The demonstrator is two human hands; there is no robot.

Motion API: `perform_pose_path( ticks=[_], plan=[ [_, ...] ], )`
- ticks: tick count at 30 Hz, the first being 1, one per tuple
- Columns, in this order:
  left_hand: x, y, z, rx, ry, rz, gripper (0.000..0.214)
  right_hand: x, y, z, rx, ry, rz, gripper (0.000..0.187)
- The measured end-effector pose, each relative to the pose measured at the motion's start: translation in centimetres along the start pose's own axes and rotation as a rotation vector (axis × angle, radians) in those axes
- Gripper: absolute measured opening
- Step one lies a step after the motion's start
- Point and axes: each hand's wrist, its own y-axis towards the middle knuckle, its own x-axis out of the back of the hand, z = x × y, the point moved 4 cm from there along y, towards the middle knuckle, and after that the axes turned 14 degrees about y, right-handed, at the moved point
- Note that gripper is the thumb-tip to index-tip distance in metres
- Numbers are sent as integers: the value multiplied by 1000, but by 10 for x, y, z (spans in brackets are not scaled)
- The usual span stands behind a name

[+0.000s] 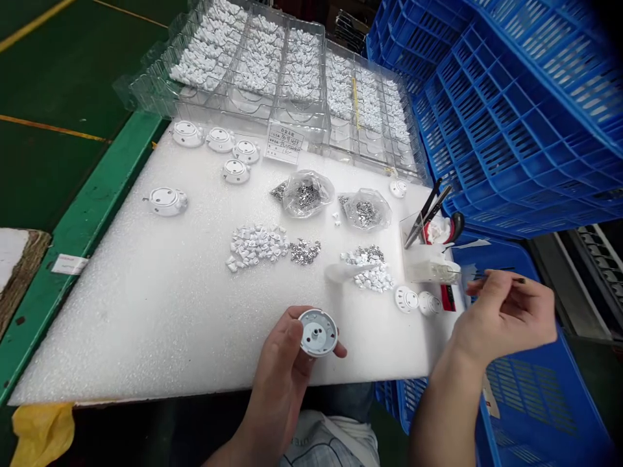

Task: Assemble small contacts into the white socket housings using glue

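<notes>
My left hand [281, 357] grips a round light-grey plastic housing [327, 324] by its rim, its hollow side turned up toward me and a small post at its centre. At the right, my right hand [511, 318] pinches a thin stick [522, 281] between thumb and fingers. The stick points left, toward the mouth of a translucent bottle [428, 271] lying on its side; I cannot tell whether its tip is inside. Two white perforated discs [406, 299] lie below the bottle. Small white plastic parts [374, 279] and small metal pieces [305, 251] are heaped beyond my left hand.
Several white round housings [168, 201] stand at the board's far left. Two plastic bags [307, 194] hold metal pieces. Clear trays [272, 107] of white parts line the back. Tweezers [431, 211] stand in a holder. Blue crates [487, 130] rise at the right.
</notes>
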Motion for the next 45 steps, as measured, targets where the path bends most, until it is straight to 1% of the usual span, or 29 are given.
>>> perform_pose_path(
  ticks=[4, 6, 8, 10, 12, 15, 18, 20, 22, 24, 26, 31, 45],
  plan=[
    [-2, 1, -1, -21, -11, 23, 41, 2, 2, -3, -37, -45, 31, 21],
    [-3, 1, -2, -32, -23, 29, 40, 4, 1, 4, -23, 9, -17, 16],
    [-4, 1, -3, -31, -36, 32, 41, 5, -5, 15, -7, 103, -84, 6],
    [-5, 1, -4, -19, -47, 31, 43, 1, -17, 28, -11, 190, -85, 13],
    [-6, 1, -5, -5, -53, 35, 45, -7, -33, 39, -47, 256, 3, 17],
    [-6, 1, -5, 4, -56, 45, 46, -21, -61, 48, -127, 314, 247, 14],
    [-6, 0, -5, 0, -64, 50, 46, -30, -86, 55, -128, 392, 445, 7],
    [-6, 0, -5, -10, -72, 54, 45, -34, -97, 59, -132, 422, 550, 6],
    [-6, 0, -4, -12, -71, 57, 45, -39, -105, 62, -138, 390, 662, 8],
    [-6, 0, -3, -9, -66, 54, 45, -41, -109, 66, -112, 348, 725, 10],
    [-5, 1, -3, -5, -61, 50, 45, -41, -109, 67, -95, 335, 732, 10],
    [-5, 2, -3, -7, -65, 47, 45, -41, -109, 64, -153, 366, 705, 10],
    [-4, 1, -2, -8, -51, 37, 45, -43, -109, 65, -201, 396, 698, 12]
  ],
)
